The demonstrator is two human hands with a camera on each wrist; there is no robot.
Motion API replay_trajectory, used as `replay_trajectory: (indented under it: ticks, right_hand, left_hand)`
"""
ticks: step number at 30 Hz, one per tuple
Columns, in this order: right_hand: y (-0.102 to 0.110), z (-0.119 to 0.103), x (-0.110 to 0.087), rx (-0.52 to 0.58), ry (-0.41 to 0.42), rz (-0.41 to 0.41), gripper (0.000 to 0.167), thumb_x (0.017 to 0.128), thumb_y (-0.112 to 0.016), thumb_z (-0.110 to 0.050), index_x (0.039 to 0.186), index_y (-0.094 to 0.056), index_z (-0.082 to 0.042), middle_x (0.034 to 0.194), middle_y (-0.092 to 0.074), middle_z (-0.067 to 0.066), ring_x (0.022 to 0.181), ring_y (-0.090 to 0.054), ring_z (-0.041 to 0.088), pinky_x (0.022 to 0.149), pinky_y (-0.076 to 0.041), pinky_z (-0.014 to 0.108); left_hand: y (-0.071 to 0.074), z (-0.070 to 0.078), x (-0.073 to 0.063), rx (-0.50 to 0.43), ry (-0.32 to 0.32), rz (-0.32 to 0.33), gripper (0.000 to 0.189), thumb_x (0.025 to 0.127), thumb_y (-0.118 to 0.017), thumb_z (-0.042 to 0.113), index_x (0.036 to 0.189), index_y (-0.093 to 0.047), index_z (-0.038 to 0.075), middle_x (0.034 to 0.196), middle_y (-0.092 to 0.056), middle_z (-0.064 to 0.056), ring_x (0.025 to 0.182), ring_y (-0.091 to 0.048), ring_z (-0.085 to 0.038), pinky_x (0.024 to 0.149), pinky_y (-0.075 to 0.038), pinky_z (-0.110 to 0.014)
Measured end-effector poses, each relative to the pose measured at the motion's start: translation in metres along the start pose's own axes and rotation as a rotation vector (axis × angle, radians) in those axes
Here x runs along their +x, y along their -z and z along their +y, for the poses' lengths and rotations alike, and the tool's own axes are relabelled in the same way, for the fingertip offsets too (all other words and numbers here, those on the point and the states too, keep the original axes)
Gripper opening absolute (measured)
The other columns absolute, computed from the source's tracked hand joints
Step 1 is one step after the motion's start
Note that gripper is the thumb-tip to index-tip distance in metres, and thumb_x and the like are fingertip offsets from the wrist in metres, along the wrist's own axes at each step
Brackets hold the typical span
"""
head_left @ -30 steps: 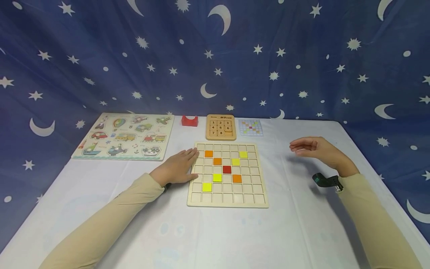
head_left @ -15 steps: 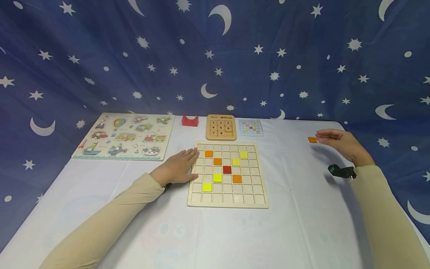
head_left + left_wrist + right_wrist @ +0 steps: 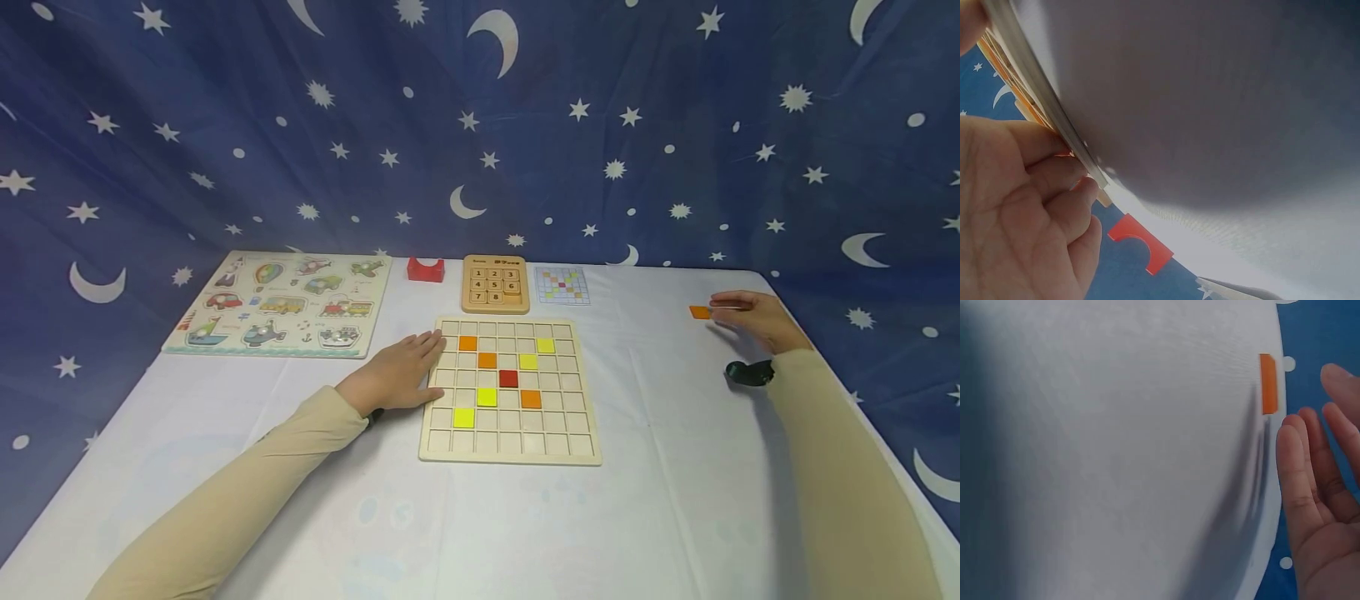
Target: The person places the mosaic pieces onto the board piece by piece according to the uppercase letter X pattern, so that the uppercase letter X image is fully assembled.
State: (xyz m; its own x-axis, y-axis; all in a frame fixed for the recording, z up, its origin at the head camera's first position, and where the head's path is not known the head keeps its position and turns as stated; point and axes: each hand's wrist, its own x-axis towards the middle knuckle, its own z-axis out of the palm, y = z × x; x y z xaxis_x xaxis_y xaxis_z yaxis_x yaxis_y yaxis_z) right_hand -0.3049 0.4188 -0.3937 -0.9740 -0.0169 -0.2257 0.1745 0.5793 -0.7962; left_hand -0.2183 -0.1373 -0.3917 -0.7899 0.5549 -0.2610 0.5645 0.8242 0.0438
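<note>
In the head view, a wooden grid board (image 3: pixel 510 450) lies on the white table, bearing several yellow and orange tiles and a red tile (image 3: pixel 508 378). My left hand (image 3: pixel 396 372) rests at its left edge, thumb apart and fingers extended. The left wrist view shows those fingers (image 3: pixel 1054 172) against the board's rim (image 3: pixel 1047 94). Off to the right, an orange tile (image 3: pixel 700 312) lies flat on the cloth. The fingertips of my right hand (image 3: pixel 761 321) are right beside it. In the right wrist view, relaxed fingers (image 3: pixel 1291 462) and a separate thumb (image 3: pixel 1341 387) hold nothing near the tile (image 3: pixel 1269 384).
Behind the board stand a red arched block (image 3: pixel 426 270), a wooden number puzzle (image 3: pixel 497 260) and a printed pattern card (image 3: pixel 562 286). A vehicle picture puzzle (image 3: pixel 277 329) lies back left. A dark starry curtain (image 3: pixel 480 125) borders the table's back.
My right hand has moved right and back, bringing the orange tile into view beside its fingertips; its wrist has since lowered. My left hand has stayed at the board's edge.
</note>
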Motion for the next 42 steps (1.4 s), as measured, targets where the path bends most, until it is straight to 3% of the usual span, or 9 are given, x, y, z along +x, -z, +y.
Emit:
replay_trajectory:
  ticks: [2,7,9,12,16,19,26,34,42]
  right_hand:
    - [-0.001,0.004,0.005,-0.023,-0.011,0.006,0.066,0.088,-0.066,-0.029,0.14,-0.038,0.002,0.087,-0.052,-0.035,0.087,-0.048,-0.011,0.09,-0.042,0.02]
    - [-0.004,0.006,0.011,-0.023,-0.02,-0.022,0.067,0.089,-0.064,-0.026,0.141,-0.035,0.005,0.085,-0.049,-0.035,0.086,-0.046,-0.012,0.11,-0.032,0.047]
    - [-0.005,0.004,0.012,-0.027,-0.011,-0.038,0.069,0.088,-0.066,-0.028,0.141,-0.035,0.006,0.086,-0.049,-0.035,0.086,-0.047,-0.013,0.112,-0.029,0.049]
    - [-0.007,0.001,0.012,-0.05,0.001,-0.064,0.07,0.087,-0.067,-0.028,0.14,-0.036,0.007,0.088,-0.05,-0.034,0.086,-0.048,-0.013,0.105,-0.035,0.041]
    - [-0.011,-0.006,0.013,-0.097,0.011,-0.102,0.069,0.087,-0.067,-0.027,0.14,-0.037,0.006,0.096,-0.052,-0.028,0.084,-0.05,-0.015,0.087,-0.043,0.016]
    - [-0.014,-0.009,0.015,-0.107,0.007,-0.126,0.066,0.088,-0.067,-0.024,0.139,-0.038,0.006,0.102,-0.054,-0.021,0.083,-0.052,-0.015,0.077,-0.044,0.006]
    - [-0.02,-0.011,0.017,-0.094,0.017,-0.128,0.065,0.082,-0.072,-0.012,0.134,-0.042,0.01,0.093,-0.057,-0.02,0.081,-0.055,-0.01,0.074,-0.048,0.007]
    - [-0.028,-0.017,0.018,-0.217,-0.003,-0.102,0.056,0.082,-0.072,-0.011,0.129,-0.049,0.009,0.113,-0.062,0.015,0.084,-0.054,0.002,0.07,-0.048,0.01]
    - [-0.027,-0.023,0.014,-0.261,0.006,-0.065,0.048,0.081,-0.072,-0.01,0.122,-0.056,0.01,0.109,-0.062,0.019,0.087,-0.055,0.014,0.069,-0.047,0.016]
  left_hand:
    - [0.0,0.0,0.0,0.001,-0.001,-0.001,0.079,0.094,-0.048,0.047,0.149,-0.018,-0.002,0.157,-0.017,-0.017,0.146,-0.018,-0.03,0.12,-0.017,-0.042]
    - [0.0,0.0,0.0,0.007,-0.006,-0.002,0.079,0.094,-0.048,0.047,0.149,-0.018,-0.002,0.157,-0.017,-0.017,0.146,-0.018,-0.029,0.12,-0.018,-0.042]
    - [0.0,0.0,0.0,0.008,-0.004,-0.004,0.08,0.094,-0.048,0.048,0.149,-0.018,-0.002,0.157,-0.017,-0.017,0.146,-0.018,-0.029,0.12,-0.017,-0.042]
    - [0.0,-0.001,0.001,0.004,0.001,-0.007,0.08,0.094,-0.048,0.048,0.149,-0.017,-0.001,0.157,-0.016,-0.017,0.146,-0.018,-0.029,0.121,-0.017,-0.042]
    - [0.0,-0.001,0.001,0.003,0.004,-0.006,0.08,0.094,-0.047,0.048,0.149,-0.017,-0.001,0.157,-0.016,-0.017,0.146,-0.017,-0.029,0.121,-0.016,-0.042]
    - [0.0,-0.001,0.001,0.005,0.002,-0.006,0.08,0.094,-0.047,0.048,0.149,-0.017,-0.001,0.157,-0.016,-0.017,0.146,-0.018,-0.029,0.121,-0.016,-0.042]
    - [-0.002,-0.001,0.001,0.004,-0.003,-0.001,0.08,0.094,-0.048,0.048,0.149,-0.018,-0.001,0.157,-0.017,-0.017,0.146,-0.018,-0.029,0.121,-0.017,-0.042]
    - [-0.004,-0.002,-0.001,-0.006,-0.005,0.0,0.08,0.093,-0.048,0.048,0.149,-0.018,-0.002,0.157,-0.016,-0.018,0.146,-0.018,-0.03,0.121,-0.017,-0.042]
    - [-0.004,-0.001,0.0,0.006,-0.012,0.014,0.08,0.093,-0.048,0.048,0.149,-0.019,-0.002,0.157,-0.018,-0.018,0.145,-0.019,-0.03,0.12,-0.018,-0.042]
